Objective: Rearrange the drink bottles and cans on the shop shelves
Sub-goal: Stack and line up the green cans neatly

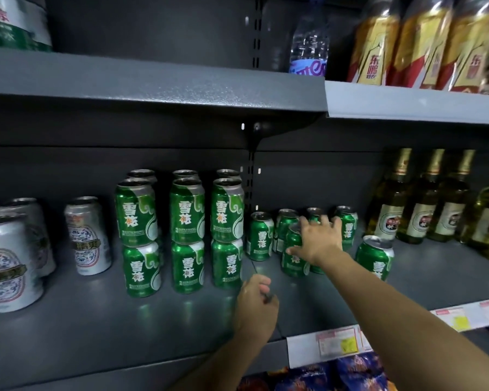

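Green beer cans stand on the grey middle shelf (pixel 96 320). Three two-high stacks (pixel 187 235) of them fill the centre, with more stacks behind. To their right is a loose group of single green cans (pixel 260 237). My right hand (pixel 318 239) reaches into that group and grips one green can (pixel 294 256) from the side and top. Another green can (pixel 374 256) stands apart, just right of my forearm. My left hand (pixel 256 303) hovers low in front of the stacks, its fingers curled and holding nothing I can make out.
Silver cans (pixel 88 235) stand at the left of the same shelf. Glass bottles (pixel 424 198) line its right end. The upper shelf (pixel 407 103) carries gold-wrapped packs (pixel 424 43) and a clear water bottle (pixel 308 40). Price tags (pixel 339 341) line the front edge.
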